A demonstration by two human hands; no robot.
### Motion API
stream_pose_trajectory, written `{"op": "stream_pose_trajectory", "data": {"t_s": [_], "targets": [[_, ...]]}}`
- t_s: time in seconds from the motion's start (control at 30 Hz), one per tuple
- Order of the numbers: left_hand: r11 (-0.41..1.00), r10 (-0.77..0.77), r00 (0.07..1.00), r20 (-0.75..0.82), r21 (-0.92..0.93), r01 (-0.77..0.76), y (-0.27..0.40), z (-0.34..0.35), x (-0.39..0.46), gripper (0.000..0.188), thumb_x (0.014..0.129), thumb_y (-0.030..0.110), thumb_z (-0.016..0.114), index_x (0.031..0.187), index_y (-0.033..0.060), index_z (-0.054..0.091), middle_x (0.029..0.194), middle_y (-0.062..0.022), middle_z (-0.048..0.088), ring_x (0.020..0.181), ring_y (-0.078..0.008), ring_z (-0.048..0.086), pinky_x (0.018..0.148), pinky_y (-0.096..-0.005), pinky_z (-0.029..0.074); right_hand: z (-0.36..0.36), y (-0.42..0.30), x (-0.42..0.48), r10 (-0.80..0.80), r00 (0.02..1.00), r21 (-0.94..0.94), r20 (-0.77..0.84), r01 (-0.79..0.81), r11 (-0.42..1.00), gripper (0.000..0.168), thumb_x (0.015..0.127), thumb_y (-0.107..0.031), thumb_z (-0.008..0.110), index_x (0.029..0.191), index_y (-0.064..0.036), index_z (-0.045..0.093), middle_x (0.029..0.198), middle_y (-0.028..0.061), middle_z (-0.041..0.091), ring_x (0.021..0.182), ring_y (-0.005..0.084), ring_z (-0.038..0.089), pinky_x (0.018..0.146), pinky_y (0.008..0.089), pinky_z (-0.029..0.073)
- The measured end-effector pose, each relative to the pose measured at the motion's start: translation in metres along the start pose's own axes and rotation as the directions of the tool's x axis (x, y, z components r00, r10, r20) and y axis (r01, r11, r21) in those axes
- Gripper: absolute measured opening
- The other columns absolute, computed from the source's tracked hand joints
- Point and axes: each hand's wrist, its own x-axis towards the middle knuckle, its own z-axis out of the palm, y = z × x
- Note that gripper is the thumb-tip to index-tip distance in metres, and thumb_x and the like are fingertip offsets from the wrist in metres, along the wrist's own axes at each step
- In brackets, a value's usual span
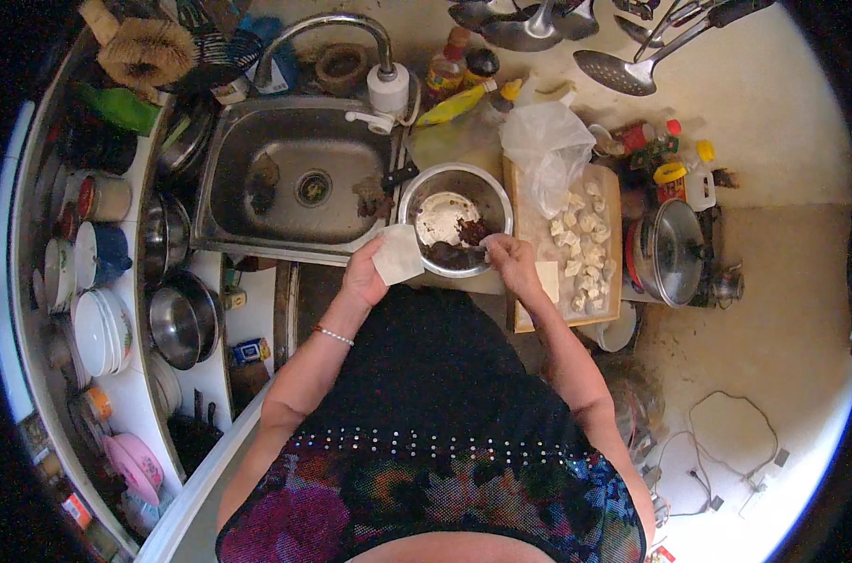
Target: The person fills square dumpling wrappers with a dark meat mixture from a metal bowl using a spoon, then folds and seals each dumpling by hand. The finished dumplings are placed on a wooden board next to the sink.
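Note:
My left hand (pixel 367 271) pinches a square dough wrapper (pixel 399 255) by its left edge, just left of a stainless steel bowl (pixel 508 204). My right hand (pixel 514 259) is at the bowl's lower right rim, its fingers closed on the handle of what looks like a dark spoon (pixel 477 255). The spoon's head cannot be told clearly from the dark filling (pixel 474 231) in the bowl. Right of the bowl lies a wooden board (pixel 528 320). On it are several folded dumplings (pixel 584 239) and a pale wrapper (pixel 548 280), partly behind my right forearm.
A steel sink (pixel 292 158) with a curved faucet (pixel 327 21) adjoins the bowl on the left. A knife handle (pixel 400 175) lies between them. A plastic bag (pixel 549 144) covers the board's far end. A lidded pot (pixel 672 253) stands farther right. Shelves with bowls (pixel 99 331) line the left.

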Motion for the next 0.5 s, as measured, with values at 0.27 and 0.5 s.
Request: {"op": "stream_pose_trajectory", "data": {"t_s": [0.27, 0.5], "targets": [[0.999, 0.023, 0.998, -0.064, -0.024, -0.024, 0.000, 0.010, -0.003, 0.040, 0.089, 0.027, 0.041, 0.118, -0.0010, 0.047, 0.116, -0.0158, 0.054, 0.107, -0.0295, 0.052, 0.093, -0.0440, 0.040, 0.007, -0.011, 0.008, 0.297, 0.954, 0.629, -0.036, -0.210, 0.749, 0.014, 0.085, -0.012, 0.048, 0.085, 0.001, 0.054, 0.059, 0.0051, 0.050, 0.049, 0.0125, 0.045, 0.043, 0.0266, 0.037], [1.000, -0.002, 0.998, -0.067, 0.000, 0.002, 0.000, 0.022, -0.008, 0.042, 0.091, 0.030, 0.037, 0.119, -0.0011, 0.046, 0.116, -0.0161, 0.053, 0.108, -0.0297, 0.051, 0.094, -0.0441, 0.039, 0.000, -0.035, -0.001, 0.305, 0.945, 0.795, -0.117, -0.095, 0.599, 0.013, 0.085, -0.009, 0.048, 0.087, 0.003, 0.052, 0.059, 0.0062, 0.048, 0.048, 0.0134, 0.043, 0.045, 0.0291, 0.039]]}}
